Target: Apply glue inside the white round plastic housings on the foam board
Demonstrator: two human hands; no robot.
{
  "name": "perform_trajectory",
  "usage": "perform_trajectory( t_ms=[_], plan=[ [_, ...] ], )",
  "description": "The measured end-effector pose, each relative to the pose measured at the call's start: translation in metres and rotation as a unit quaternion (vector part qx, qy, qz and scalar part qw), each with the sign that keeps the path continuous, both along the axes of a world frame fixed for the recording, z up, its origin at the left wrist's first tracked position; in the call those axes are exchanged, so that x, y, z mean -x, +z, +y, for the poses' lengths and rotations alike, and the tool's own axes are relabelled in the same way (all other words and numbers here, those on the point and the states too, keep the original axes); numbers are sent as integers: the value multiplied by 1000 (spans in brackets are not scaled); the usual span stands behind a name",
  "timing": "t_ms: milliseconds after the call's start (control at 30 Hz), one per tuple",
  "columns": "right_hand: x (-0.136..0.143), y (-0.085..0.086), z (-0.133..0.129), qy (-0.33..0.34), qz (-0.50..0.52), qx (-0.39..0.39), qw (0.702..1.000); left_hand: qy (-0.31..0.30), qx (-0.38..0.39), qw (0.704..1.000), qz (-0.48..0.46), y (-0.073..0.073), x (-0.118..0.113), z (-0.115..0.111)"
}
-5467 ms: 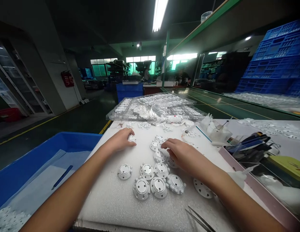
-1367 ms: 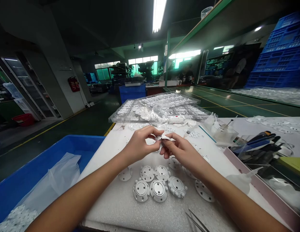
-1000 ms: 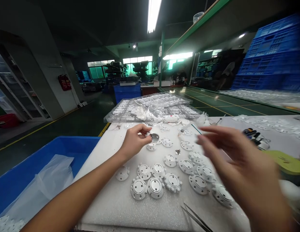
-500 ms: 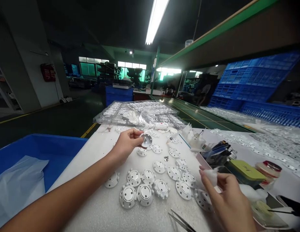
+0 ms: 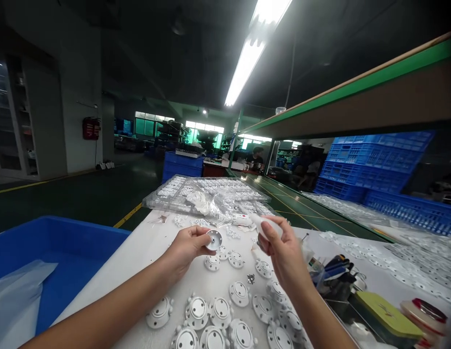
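Note:
My left hand pinches the edge of a small round metal disc, its grey hollow side with a central hole turned toward me. My right hand is closed around a small white squeeze bottle, whose tapered tip points left, toward the disc but apart from it. Below both hands, several white round flanged parts, each with two dark holes, lie on the white foam-like table surface. Among them sits a little heap of tiny metal pieces.
Clear trays of small white parts are stacked at the table's far end. On the right stand a pen holder, a yellow-lidded box and a red-topped jar. A blue bin is at left; a green-edged shelf overhangs the right.
My right hand has risen up and left with the squeeze bottle, nearer the disc. My left hand still holds the disc. The view has tilted upward, so the tweezers are out of sight.

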State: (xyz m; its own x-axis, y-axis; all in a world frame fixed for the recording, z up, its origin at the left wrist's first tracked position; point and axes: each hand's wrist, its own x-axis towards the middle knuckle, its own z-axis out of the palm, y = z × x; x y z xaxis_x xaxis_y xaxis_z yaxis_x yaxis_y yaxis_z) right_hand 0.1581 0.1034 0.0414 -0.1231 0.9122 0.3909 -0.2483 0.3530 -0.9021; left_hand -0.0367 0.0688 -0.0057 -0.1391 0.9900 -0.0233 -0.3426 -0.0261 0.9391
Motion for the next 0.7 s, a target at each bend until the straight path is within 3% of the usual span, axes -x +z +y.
perform_trajectory(
  t_ms=[133,333,500,700],
  plan=[
    [-3,-16,1,-5,35,41,999,13,17,1000,-13,-2,-3,1],
    [-7,-13,0,-25,61,38,997,14,32,999,-27,-2,-5,0],
    [-8,-12,-8,-31,64,19,997,-21,21,999,-13,-2,-11,-6],
    [-7,-12,-20,-106,30,13,994,-58,36,998,-11,-2,-26,-16]
  ],
)
